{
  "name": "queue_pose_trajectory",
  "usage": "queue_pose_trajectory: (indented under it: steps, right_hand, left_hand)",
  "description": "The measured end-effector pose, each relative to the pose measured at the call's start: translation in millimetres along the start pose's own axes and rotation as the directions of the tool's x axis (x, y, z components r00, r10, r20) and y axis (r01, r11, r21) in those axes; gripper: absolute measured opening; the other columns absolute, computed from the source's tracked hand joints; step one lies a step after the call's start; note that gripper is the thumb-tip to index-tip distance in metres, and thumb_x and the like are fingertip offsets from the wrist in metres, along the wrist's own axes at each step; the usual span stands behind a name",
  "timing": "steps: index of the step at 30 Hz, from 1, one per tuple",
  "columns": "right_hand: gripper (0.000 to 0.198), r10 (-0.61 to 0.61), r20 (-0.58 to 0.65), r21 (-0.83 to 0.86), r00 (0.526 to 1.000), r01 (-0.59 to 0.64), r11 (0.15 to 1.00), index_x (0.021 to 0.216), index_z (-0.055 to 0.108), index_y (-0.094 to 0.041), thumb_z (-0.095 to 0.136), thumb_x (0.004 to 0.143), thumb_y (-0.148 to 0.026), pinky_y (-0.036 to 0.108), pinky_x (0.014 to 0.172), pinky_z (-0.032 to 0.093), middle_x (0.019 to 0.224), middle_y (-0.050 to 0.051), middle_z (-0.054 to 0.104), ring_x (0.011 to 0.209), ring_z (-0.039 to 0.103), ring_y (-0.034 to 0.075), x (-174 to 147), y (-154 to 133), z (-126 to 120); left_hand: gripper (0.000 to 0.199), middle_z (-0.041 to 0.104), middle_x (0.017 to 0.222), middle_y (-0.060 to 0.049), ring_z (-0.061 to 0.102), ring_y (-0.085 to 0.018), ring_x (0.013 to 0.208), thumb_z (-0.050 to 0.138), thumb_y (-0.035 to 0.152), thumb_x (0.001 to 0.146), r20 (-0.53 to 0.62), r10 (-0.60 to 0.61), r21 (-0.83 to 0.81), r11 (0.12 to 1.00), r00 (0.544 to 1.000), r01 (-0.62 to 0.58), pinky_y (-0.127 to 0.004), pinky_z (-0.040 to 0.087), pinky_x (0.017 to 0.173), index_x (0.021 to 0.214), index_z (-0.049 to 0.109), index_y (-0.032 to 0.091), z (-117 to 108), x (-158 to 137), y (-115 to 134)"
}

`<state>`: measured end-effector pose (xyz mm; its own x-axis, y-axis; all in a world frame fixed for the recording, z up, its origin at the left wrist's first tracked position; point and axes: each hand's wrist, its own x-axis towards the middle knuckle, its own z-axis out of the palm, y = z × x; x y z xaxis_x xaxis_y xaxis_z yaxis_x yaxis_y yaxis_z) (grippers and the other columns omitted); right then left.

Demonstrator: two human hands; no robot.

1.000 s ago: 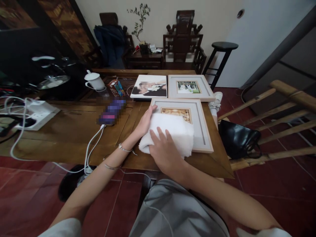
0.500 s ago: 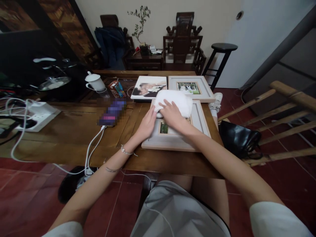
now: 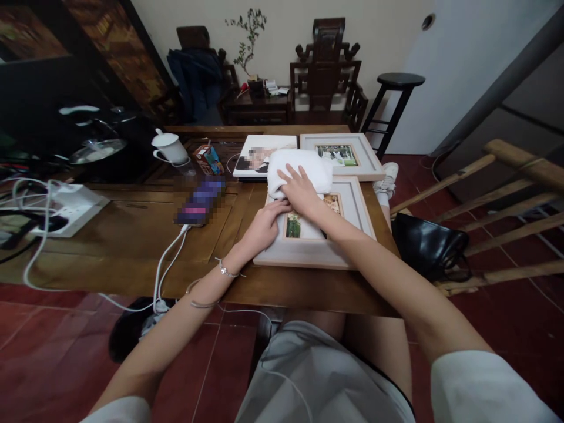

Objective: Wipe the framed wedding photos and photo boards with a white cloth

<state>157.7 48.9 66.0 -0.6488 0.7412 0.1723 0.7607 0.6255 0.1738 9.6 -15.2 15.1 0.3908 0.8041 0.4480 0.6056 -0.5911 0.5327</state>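
Note:
A folded white towel (image 3: 304, 167) lies across the upper left part of a framed photo (image 3: 308, 255), hiding some of the picture. My right hand (image 3: 299, 191) is on the towel's near side, gripping it with fingers spread over the top. Beside it, my left hand (image 3: 263, 224) rests on the left edge of the same frame, fingers stretched out toward the towel's lower corner. Nothing shows in the left hand.
Behind are a second framed photo (image 3: 374, 167) and a white-bordered portrait print (image 3: 251, 170). Leftward on the table (image 3: 215, 217) sit a phone (image 3: 200, 200) with cables, a drink carton (image 3: 209, 160), a lidded cup (image 3: 170, 147) and a power strip (image 3: 77, 205).
My right hand has slid the towel left and slightly away, uncovering more of the near photo's right side. The left hand has shifted slightly nearer, its fingers now bent toward the right hand.

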Motion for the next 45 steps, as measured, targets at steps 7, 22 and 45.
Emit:
queue_pose_trajectory:
  steps: [7, 22, 45]
  right_hand:
    - [0.042, 0.001, 0.078, -0.109, 0.997, 0.008, 0.994, 0.117, 0.073, -0.011, 0.038, 0.096, -0.004, 0.055, 0.119, 0.028, 0.159, 0.011, 0.043, 0.149, 0.031, 0.034, -33.8, 36.5, -12.0]
    - [0.047, 0.167, 0.178, -0.124, 0.97, -0.146, 0.982, 0.103, 0.076, -0.012, 0.041, 0.078, 0.007, 0.054, 0.097, 0.047, 0.152, 0.014, 0.051, 0.143, 0.041, 0.037, -142.4, 73.7, -29.8]
    - [0.049, 0.132, -0.031, -0.135, 0.991, -0.135, 0.982, 0.117, 0.072, -0.007, 0.043, 0.079, 0.004, 0.056, 0.117, 0.029, 0.15, 0.015, 0.053, 0.142, 0.04, 0.035, -97.4, 82.5, -18.2]
  left_hand:
    - [0.063, 0.067, 0.134, -0.007, 0.059, -0.024, 0.131, 0.039, -0.006, 0.072, -0.044, -0.045, -0.014, 0.999, 0.998, 0.044, -0.049, 0.04, 0.118, 0.123, 0.068, 0.018, 3.1, -2.4, -4.6]
    - [0.064, 0.068, 0.132, -0.007, 0.063, -0.024, 0.125, 0.041, -0.003, 0.075, -0.103, -0.072, 0.043, 0.996, 0.992, 0.077, -0.044, 0.044, 0.114, 0.132, 0.061, 0.017, -1.9, -0.7, 0.0]
    - [0.049, 0.049, 0.15, -0.021, 0.037, -0.03, 0.147, 0.038, 0.011, 0.092, 0.025, -0.065, 0.211, 0.976, 0.998, 0.059, -0.05, 0.029, 0.124, 0.138, 0.052, 0.004, 2.7, -3.3, -11.2]
